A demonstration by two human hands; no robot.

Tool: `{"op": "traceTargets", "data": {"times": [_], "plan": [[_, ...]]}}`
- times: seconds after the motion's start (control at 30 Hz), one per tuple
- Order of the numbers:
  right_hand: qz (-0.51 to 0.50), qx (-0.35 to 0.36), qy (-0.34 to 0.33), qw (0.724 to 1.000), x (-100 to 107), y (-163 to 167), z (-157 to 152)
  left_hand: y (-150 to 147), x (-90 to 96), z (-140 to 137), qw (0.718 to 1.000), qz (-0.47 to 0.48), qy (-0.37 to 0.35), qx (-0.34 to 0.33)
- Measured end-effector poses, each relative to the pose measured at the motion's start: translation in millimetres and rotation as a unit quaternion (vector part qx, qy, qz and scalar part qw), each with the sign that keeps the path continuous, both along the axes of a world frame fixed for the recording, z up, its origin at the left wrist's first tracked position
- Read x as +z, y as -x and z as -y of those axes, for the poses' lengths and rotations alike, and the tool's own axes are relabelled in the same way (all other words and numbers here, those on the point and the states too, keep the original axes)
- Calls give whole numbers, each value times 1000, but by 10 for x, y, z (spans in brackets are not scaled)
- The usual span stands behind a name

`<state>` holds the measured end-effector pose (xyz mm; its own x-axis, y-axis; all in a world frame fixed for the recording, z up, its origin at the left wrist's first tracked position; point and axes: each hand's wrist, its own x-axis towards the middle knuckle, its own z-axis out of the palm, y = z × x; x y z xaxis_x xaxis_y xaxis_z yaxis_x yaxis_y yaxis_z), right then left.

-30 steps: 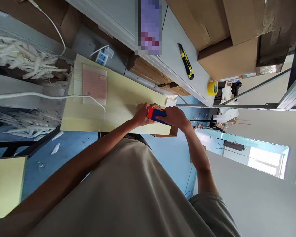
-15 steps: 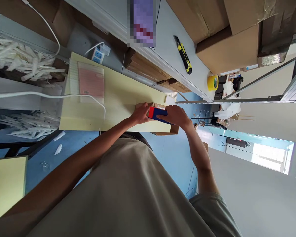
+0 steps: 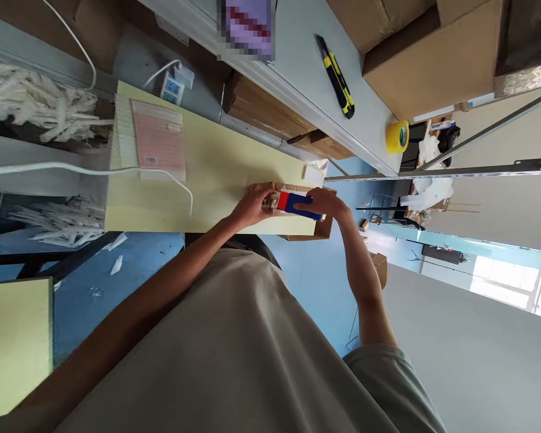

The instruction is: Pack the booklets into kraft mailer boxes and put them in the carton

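My right hand is wrapped over a blue and red tape dispenser, its red end pointing left toward my other hand. The dispenser lies against a narrow cardboard box at the right end of the pale yellow table. My left hand grips the left end of this box, thumb on top beside a shiny patch that looks like clear tape. Both hands cover much of the box. Partly behind them, at the table's front edge, an open brown carton shows.
A pink-covered pad and a white cable lie on the table's left. On the grey shelf are a yellow-black utility knife, yellow tape and cardboard boxes. A power strip sits behind the table.
The dispenser and my right hand have shifted slightly right, leaving a wider gap between its red end and my left hand. My left hand still grips the box. The camera view has shifted a little.
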<state>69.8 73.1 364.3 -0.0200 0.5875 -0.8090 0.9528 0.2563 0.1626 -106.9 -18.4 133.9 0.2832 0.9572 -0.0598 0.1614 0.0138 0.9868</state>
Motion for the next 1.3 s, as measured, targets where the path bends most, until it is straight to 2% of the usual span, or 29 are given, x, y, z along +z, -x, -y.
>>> {"op": "traceTargets", "data": {"times": [0.17, 0.27, 0.4, 0.5, 0.7, 0.9, 1.0, 1.1, 1.2, 1.3], "plan": [[-31, -9, 4, 999, -226, -191, -73, -30, 21, 34, 999, -3, 23, 42], [-61, -3, 18, 998, -336, -298, -143, -79, 14, 86, 994, 10, 62, 89], [-115, 7, 37, 993, -423, -403, -206, -239, 29, 189, 966, 44, 158, 201], [-137, 23, 43, 989, -465, -452, -212, -418, 74, 259, 939, 51, 191, 281], [-180, 46, 14, 982, -548, -545, -178, -703, 152, 301, 896, -58, 174, 405], [-237, 51, 7, 970, -618, -530, -118, -746, 198, 227, 873, -161, 150, 435], [-251, 60, 14, 966, -541, -549, -137, -737, 246, 203, 862, -215, 130, 441], [-248, 65, 34, 966, -318, -886, -248, -681, 285, 213, 848, -258, 109, 450], [-226, 50, 50, 972, -24, -1568, -395, -618, 303, 227, 836, -282, 98, 460], [-198, 10, 83, 977, 149, -2232, -488, -641, 309, 209, 845, -285, 93, 443]]}}
